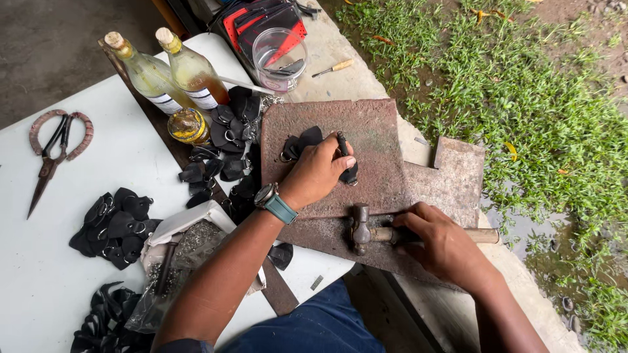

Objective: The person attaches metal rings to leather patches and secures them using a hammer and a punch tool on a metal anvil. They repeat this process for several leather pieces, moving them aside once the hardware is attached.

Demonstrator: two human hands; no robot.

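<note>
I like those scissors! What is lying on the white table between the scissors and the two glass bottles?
Nothing: in the head view, only bare white table lies between the scissors and the two glass bottles.

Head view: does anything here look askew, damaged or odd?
The metal plate under the left hand is rusted, with a notched right edge. The right hand grips a hammer lying on it. One glass bottle leans against another bottle. Black leather pieces lie in loose heaps. Nothing looks spilled.
</note>
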